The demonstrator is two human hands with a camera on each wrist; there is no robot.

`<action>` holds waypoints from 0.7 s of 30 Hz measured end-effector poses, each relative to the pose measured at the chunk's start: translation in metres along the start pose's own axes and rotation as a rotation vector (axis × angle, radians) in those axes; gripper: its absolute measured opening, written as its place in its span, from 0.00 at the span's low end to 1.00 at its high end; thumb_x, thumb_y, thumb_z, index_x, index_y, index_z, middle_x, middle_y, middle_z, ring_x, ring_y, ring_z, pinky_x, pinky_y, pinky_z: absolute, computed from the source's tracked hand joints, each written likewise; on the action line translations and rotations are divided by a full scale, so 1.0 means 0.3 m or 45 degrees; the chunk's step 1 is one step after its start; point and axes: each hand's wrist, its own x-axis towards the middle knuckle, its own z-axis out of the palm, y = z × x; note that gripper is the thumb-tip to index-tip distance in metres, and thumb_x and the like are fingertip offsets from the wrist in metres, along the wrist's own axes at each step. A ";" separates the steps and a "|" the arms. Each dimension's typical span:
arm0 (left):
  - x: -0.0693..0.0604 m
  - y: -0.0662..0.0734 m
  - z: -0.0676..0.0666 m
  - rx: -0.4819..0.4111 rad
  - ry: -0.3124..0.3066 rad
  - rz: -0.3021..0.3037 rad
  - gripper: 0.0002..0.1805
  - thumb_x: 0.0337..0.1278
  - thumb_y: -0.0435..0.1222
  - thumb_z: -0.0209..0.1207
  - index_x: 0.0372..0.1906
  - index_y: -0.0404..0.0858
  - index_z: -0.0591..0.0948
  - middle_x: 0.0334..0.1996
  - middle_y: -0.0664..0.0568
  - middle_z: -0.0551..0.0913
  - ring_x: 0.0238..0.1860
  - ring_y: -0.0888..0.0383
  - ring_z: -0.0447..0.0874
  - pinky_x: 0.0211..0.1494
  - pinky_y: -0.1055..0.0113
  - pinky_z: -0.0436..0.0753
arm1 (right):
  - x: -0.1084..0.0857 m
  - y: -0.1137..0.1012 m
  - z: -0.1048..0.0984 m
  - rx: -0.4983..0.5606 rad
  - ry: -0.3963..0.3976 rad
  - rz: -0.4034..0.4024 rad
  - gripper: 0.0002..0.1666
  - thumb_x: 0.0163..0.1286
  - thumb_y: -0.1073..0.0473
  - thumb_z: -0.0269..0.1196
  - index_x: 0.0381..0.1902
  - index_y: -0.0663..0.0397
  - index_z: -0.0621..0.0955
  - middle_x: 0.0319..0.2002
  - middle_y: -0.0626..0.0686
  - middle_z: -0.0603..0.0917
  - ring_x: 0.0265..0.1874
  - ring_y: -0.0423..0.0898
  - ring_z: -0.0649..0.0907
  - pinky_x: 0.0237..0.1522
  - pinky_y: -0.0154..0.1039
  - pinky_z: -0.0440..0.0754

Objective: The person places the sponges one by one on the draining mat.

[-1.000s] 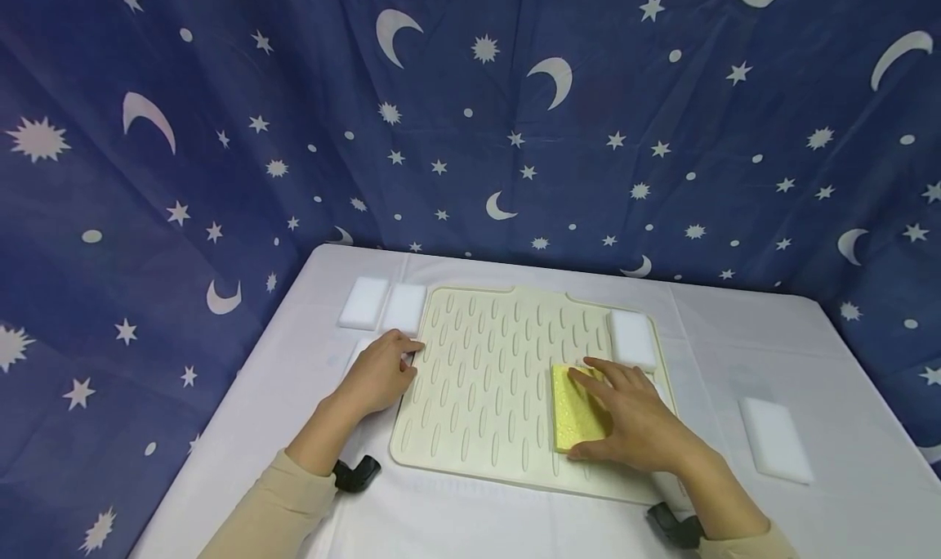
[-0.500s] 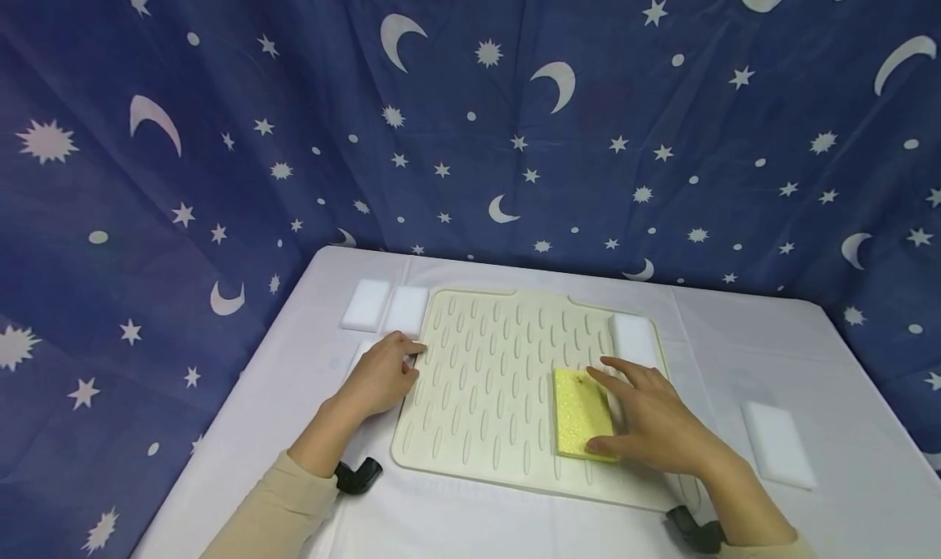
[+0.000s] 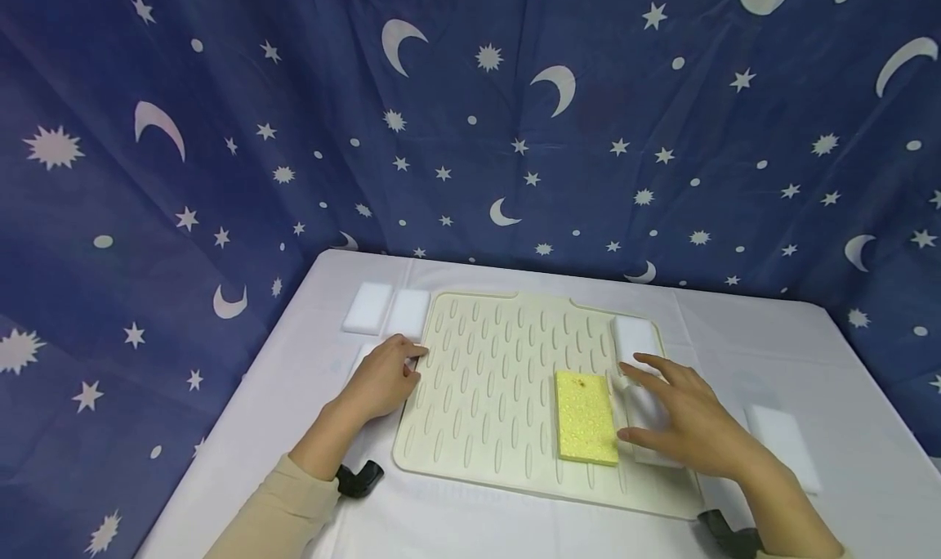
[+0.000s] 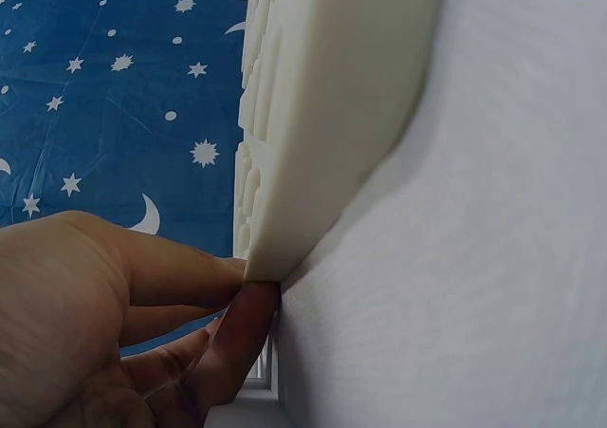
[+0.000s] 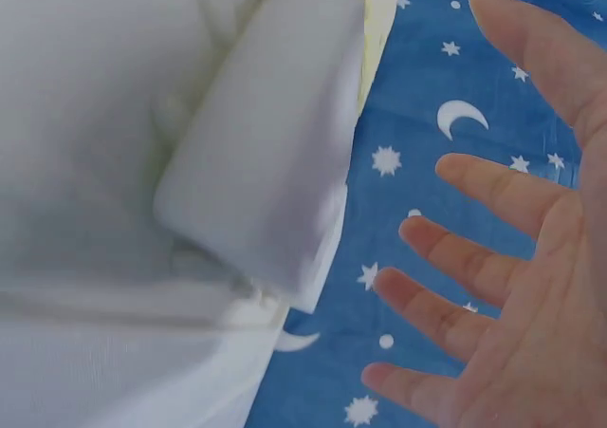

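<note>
A cream drying mat [image 3: 478,469] with raised oval ridges lies on the white-covered table. My left hand [image 3: 378,381] pinches the mat's left edge; the left wrist view has its fingers [image 4: 180,274] gripping the rim. On the right half of the mat lies a yellow sponge [image 3: 586,420] with a small dark spot near its top. Beside it sits a white sponge block [image 3: 648,408], partly hidden by my right hand [image 3: 694,424], which hovers with spread fingers and holds nothing. Another white block [image 3: 634,335] rests at the mat's upper right corner.
Two white blocks [image 3: 367,307] lie left of the mat, and a third [image 3: 360,359] is mostly behind my left hand. One more block [image 3: 782,444] is on the table at the right. A blue star-and-moon curtain [image 3: 470,134] hangs behind.
My right hand has let go of the yellow sponge and moved right, uncovering the white block beside it. The left hand keeps its place at the mat's edge.
</note>
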 end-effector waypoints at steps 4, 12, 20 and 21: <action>0.000 0.001 0.000 0.004 0.001 -0.002 0.23 0.62 0.28 0.62 0.62 0.34 0.83 0.52 0.48 0.82 0.37 0.60 0.77 0.41 0.64 0.77 | -0.012 0.018 -0.024 -0.011 -0.004 0.024 0.53 0.58 0.30 0.73 0.76 0.46 0.71 0.76 0.60 0.66 0.71 0.69 0.65 0.67 0.73 0.59; 0.003 -0.005 0.002 0.013 0.007 0.007 0.23 0.62 0.28 0.62 0.62 0.34 0.83 0.50 0.49 0.82 0.36 0.60 0.77 0.41 0.65 0.77 | -0.039 0.055 -0.049 -0.049 -0.002 0.029 0.52 0.60 0.30 0.72 0.76 0.47 0.71 0.76 0.61 0.66 0.69 0.71 0.67 0.63 0.73 0.62; 0.002 -0.008 0.004 0.008 0.015 0.012 0.23 0.61 0.28 0.62 0.62 0.33 0.84 0.48 0.48 0.82 0.36 0.61 0.76 0.40 0.65 0.77 | -0.064 0.088 -0.061 -0.071 -0.003 0.079 0.53 0.59 0.30 0.72 0.76 0.47 0.71 0.75 0.61 0.66 0.69 0.71 0.66 0.61 0.74 0.64; 0.002 -0.008 0.005 0.007 0.015 0.013 0.22 0.61 0.27 0.62 0.62 0.33 0.84 0.48 0.48 0.82 0.35 0.61 0.76 0.40 0.65 0.76 | -0.069 0.093 -0.064 -0.075 -0.002 0.086 0.53 0.59 0.31 0.73 0.76 0.47 0.71 0.75 0.61 0.66 0.69 0.71 0.66 0.61 0.74 0.65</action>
